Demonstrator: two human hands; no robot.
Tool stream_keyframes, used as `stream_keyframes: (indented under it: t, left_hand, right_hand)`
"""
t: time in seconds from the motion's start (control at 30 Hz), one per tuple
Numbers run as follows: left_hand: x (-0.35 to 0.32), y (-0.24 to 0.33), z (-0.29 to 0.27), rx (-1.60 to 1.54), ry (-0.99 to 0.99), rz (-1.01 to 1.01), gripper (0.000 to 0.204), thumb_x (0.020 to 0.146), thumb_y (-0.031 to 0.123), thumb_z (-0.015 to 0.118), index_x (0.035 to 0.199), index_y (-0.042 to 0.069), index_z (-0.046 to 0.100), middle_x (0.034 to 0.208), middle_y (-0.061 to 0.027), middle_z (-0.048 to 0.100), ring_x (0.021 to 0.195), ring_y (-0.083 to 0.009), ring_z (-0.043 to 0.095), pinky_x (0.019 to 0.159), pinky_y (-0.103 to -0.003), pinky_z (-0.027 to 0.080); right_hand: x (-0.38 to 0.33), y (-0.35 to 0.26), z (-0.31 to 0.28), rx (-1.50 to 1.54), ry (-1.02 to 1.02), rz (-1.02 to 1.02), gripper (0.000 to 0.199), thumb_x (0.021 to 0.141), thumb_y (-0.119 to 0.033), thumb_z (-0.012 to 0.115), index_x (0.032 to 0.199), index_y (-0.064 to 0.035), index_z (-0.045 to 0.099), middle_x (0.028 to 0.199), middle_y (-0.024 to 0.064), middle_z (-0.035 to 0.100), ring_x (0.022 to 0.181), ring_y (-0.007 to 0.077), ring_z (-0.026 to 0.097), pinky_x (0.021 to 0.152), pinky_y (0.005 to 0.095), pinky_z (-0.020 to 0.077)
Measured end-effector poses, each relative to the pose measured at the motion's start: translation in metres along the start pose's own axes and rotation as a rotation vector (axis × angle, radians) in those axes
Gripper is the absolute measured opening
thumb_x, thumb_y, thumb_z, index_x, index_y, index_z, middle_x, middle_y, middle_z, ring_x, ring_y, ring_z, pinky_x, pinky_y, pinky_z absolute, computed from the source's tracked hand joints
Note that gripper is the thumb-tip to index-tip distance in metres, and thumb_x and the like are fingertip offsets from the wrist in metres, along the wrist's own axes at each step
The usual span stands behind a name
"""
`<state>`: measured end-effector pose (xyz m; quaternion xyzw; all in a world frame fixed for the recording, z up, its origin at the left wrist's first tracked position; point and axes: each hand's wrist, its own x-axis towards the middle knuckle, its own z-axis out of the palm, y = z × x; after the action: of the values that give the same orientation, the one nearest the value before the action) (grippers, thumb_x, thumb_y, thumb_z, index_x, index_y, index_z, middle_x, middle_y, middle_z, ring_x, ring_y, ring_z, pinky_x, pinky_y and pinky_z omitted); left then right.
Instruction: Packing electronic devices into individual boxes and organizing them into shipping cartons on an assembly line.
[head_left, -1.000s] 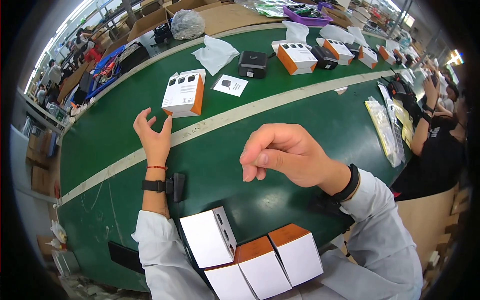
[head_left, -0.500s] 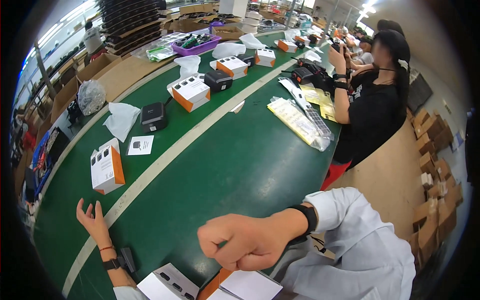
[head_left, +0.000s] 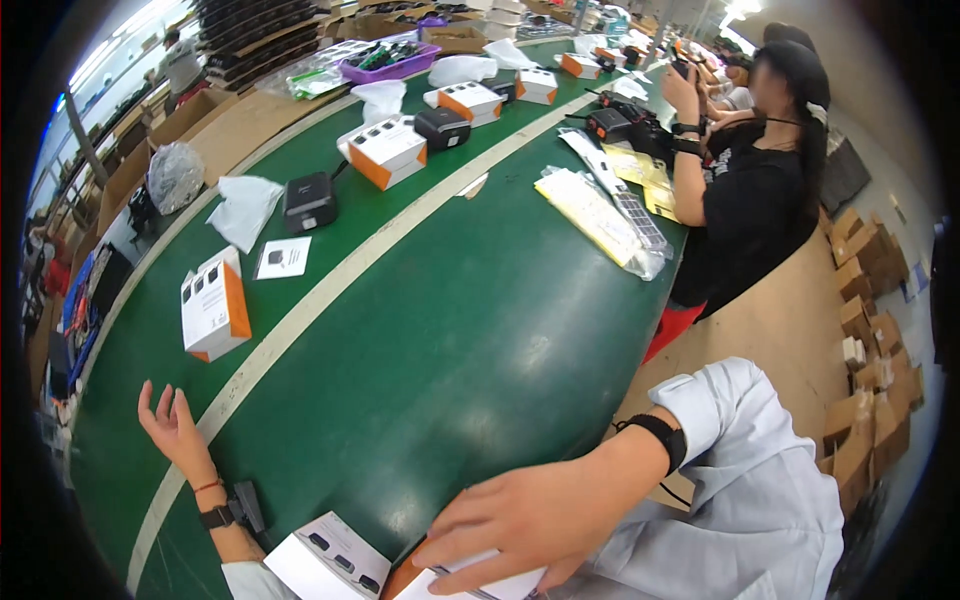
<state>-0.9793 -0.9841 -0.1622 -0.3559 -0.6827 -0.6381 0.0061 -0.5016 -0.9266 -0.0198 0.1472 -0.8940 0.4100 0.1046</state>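
Note:
My right hand (head_left: 530, 520) lies fingers-spread on top of a white and orange box (head_left: 440, 582) at the bottom edge of the green belt (head_left: 470, 330). A second white box (head_left: 325, 555) with dark product pictures sits just left of it. My left hand (head_left: 172, 428) is raised open over the belt at the lower left, palm up, holding nothing. It hovers below a white and orange box (head_left: 212, 305) that stands on the belt beyond a pale stripe.
Further along the belt lie a black device (head_left: 309, 201), a leaflet (head_left: 283, 258), more white and orange boxes (head_left: 385, 152), white bags (head_left: 243, 209) and clear-wrapped packs (head_left: 600, 215). A person in black (head_left: 745, 190) works at the right edge. Cardboard boxes (head_left: 870, 340) stand on the floor.
The view has swung right along the belt. My right hand dropped from mid-air onto the box at the bottom edge. My left hand stays raised and open.

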Motion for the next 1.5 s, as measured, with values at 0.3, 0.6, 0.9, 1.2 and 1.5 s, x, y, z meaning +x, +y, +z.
stream_keyframes:
  t: [0.3,0.6,0.9,1.2,1.5]
  left_hand:
    - [-0.005,0.030,0.022,-0.180,-0.224,0.083,0.046,0.094,-0.002,0.066,0.137,0.000,0.050,0.133,-0.0134,0.057,0.114,-0.0199,0.064,0.095,-0.032,0.054]
    - [-0.008,0.050,0.012,-0.332,-0.497,-0.011,0.057,0.090,0.002,0.068,0.143,0.001,0.047,0.134,-0.0130,0.058,0.115,-0.0198,0.062,0.101,-0.034,0.049]
    - [-0.051,0.082,0.046,-0.181,-0.497,0.214,0.136,0.056,0.038,0.100,0.160,0.005,0.020,0.154,-0.0212,0.039,0.141,-0.0345,0.043,0.112,-0.044,0.039]
    - [-0.038,0.056,0.008,-0.388,-0.708,0.039,0.131,0.058,0.033,0.100,0.158,0.002,0.021,0.154,-0.0198,0.041,0.148,-0.0308,0.036,0.120,-0.044,0.032]
    - [-0.029,0.070,-0.007,-0.124,-1.020,0.134,0.060,0.063,0.022,0.098,0.114,0.002,0.074,0.131,-0.0120,0.065,0.129,-0.0324,0.056,0.107,-0.041,0.046]
  right_hand:
    - [0.061,0.097,-0.054,-0.645,0.352,0.313,0.085,0.072,-0.052,0.083,0.135,-0.0016,0.057,0.142,0.0191,0.051,0.107,0.0399,0.057,0.097,0.0455,0.0486]
    - [0.121,0.116,-0.049,-0.926,0.320,0.244,0.072,0.069,-0.042,0.085,0.123,-0.0010,0.062,0.105,0.0133,0.061,0.100,0.0323,0.060,0.087,0.0429,0.0493]
    - [0.193,0.137,-0.001,-0.503,0.583,0.441,0.098,0.081,-0.047,0.081,0.149,0.0068,0.034,0.143,0.0256,0.048,0.108,0.0437,0.067,0.084,0.0486,0.0577]
    - [0.175,0.090,-0.009,-0.616,0.222,0.408,0.078,0.079,-0.041,0.083,0.140,-0.0044,0.051,0.136,0.0164,0.054,0.107,0.0356,0.067,0.085,0.0430,0.0566]
    - [0.241,0.111,-0.055,-0.722,-0.218,-0.439,0.045,0.064,-0.019,0.082,0.103,-0.0147,0.059,0.102,0.0019,0.061,0.105,0.0243,0.061,0.088,0.0378,0.0494]
